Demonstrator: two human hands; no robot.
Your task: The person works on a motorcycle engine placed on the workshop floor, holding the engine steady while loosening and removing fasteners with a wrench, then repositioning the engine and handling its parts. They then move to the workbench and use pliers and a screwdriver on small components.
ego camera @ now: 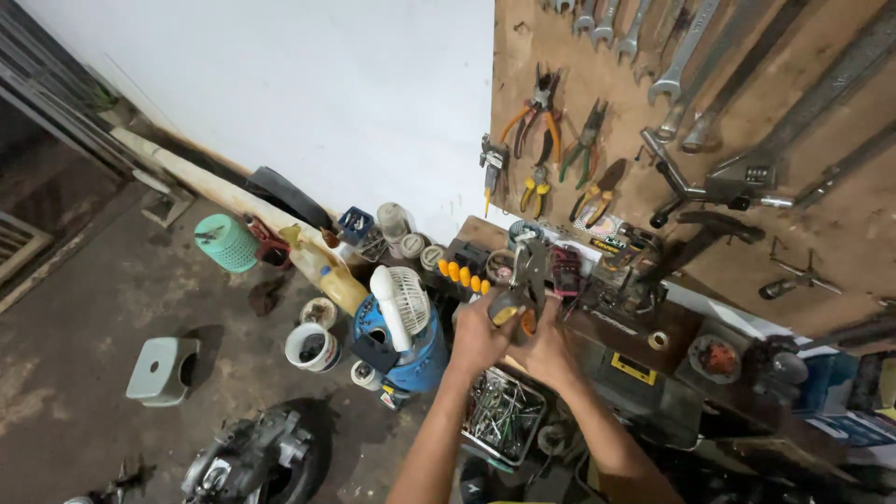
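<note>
I held grey steel locking pliers [525,275] upright.
Left hand [478,338] and right hand [546,352] fingers wrapped its handles, jaws pointing up toward the brown wooden tool board [840,224].

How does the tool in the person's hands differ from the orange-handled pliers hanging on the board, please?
The hand tool is gripped by both the left hand and the right hand above the bench; the orange-handled pliers hang untouched on the pegboard. The hand tool looks bulkier, mostly grey metal with a yellowish end; the pliers are slimmer, with bright orange grips spread apart. Both are jawed metal hand tools.
</note>
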